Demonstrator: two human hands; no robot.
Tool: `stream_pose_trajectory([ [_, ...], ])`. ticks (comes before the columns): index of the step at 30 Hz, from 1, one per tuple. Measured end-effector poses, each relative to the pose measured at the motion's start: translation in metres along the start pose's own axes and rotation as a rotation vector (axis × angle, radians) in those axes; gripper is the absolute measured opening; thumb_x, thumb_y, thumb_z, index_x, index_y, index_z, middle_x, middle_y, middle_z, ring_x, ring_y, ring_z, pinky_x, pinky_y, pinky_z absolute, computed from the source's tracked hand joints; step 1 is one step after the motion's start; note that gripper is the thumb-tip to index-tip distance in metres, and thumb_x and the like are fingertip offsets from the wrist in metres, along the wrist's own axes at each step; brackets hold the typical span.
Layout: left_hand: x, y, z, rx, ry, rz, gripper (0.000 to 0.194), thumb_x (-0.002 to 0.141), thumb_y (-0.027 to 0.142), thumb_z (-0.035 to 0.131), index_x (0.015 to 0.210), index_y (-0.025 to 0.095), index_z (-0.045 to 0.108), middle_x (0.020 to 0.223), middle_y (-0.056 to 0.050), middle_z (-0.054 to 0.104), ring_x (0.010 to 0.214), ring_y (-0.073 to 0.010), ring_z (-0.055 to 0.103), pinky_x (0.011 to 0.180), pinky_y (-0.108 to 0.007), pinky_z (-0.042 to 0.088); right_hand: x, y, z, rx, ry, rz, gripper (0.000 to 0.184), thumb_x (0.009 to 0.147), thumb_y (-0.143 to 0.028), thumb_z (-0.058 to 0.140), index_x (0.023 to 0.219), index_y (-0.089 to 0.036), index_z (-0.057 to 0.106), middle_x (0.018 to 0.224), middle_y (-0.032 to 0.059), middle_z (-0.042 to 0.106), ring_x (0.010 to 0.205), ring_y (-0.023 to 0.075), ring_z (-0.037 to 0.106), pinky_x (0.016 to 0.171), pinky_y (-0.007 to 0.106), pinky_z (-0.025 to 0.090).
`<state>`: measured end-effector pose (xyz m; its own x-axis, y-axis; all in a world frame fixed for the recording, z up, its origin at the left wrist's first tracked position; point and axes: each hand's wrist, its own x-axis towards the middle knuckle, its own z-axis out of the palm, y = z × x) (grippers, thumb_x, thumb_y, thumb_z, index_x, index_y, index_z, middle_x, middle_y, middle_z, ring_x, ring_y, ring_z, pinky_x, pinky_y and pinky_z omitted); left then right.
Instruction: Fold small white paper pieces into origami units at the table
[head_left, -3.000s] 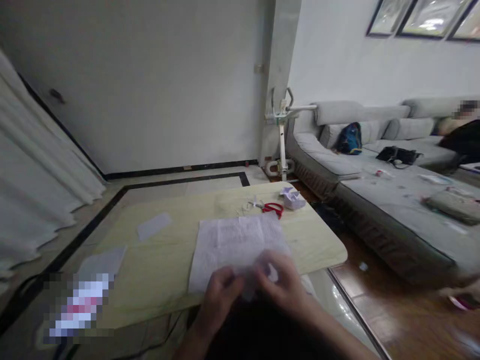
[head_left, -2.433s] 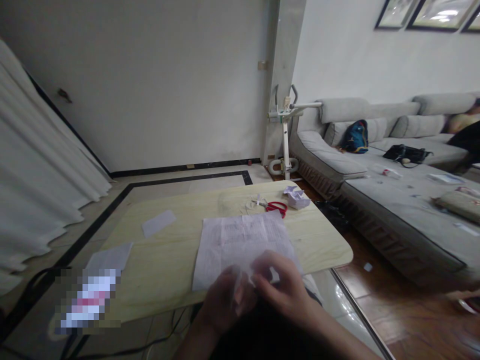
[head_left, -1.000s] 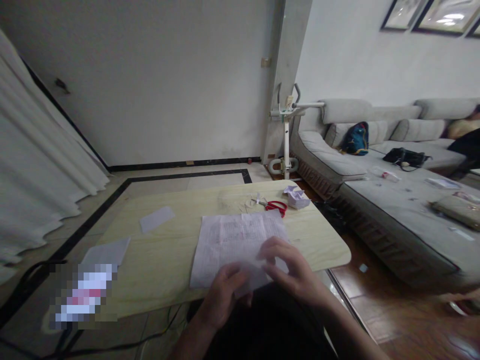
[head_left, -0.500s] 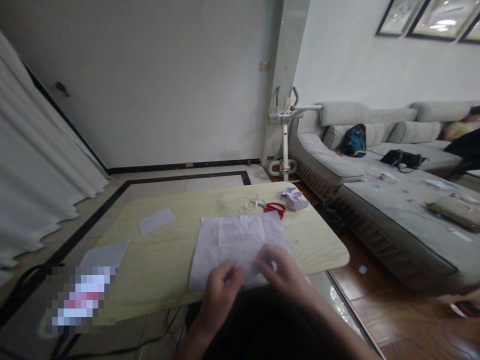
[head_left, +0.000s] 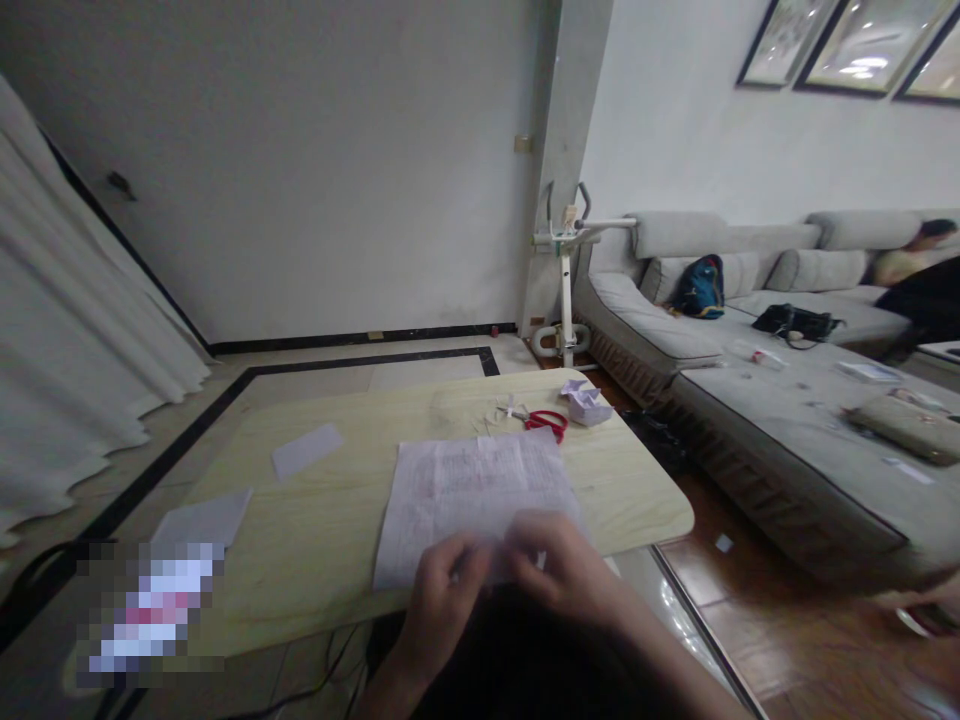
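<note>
A creased sheet of paper (head_left: 465, 480) with faint print lies near the front of the wooden table (head_left: 637, 490). Over its near edge my left hand (head_left: 450, 585) and my right hand (head_left: 551, 560) are close together, fingertips almost meeting. Both are closed, thumb against curled fingers. Blur hides whatever is pinched there; a small pale bit shows by the right fingers. Beyond the sheet rest red-handled scissors (head_left: 546, 424), among thin scraps of string or paper. To their right stands a folded, crumpled paper piece (head_left: 589, 403).
Two pale papers, a small one (head_left: 307, 450) and a larger one (head_left: 202, 520), lie on the table's left side. A pixelated patch covers the front left corner. At right is a grey sofa (head_left: 787, 420) with bags and a seated person; behind stands exercise equipment (head_left: 566, 290).
My hands have drawn closer together, the right one lowering slightly. The view has shifted a little; the paper, scissors and other table items keep their places.
</note>
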<state>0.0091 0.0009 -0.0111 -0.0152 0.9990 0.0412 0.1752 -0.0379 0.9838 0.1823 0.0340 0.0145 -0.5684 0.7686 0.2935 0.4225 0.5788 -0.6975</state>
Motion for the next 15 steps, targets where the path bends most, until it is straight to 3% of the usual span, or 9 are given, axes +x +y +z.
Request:
stream_pose_trajectory([
  [9,-0.001,-0.007,0.000,-0.012,0.072,-0.009,0.029,0.077,0.041,0.067,0.058,0.019,0.060,0.058,0.001,0.053,0.060,-0.0179,0.050,0.057,-0.025,0.042,-0.001,-0.001,0.003,-0.015,0.010,-0.062,0.016,0.075,-0.011,0.049,0.062,-0.019,0.046,0.061,-0.0035,0.046,0.057,0.0116,0.040,0.057,0.024,0.031],
  [15,-0.001,-0.013,0.001,0.001,0.054,0.007,0.024,0.078,0.036,0.067,0.061,0.019,0.063,0.061,0.000,0.056,0.064,-0.0188,0.052,0.061,-0.026,0.044,0.000,0.003,0.004,0.007,-0.031,0.029,0.018,0.077,-0.009,0.050,0.061,-0.018,0.046,0.059,-0.0049,0.044,0.056,0.0105,0.041,0.054,0.023,0.030],
])
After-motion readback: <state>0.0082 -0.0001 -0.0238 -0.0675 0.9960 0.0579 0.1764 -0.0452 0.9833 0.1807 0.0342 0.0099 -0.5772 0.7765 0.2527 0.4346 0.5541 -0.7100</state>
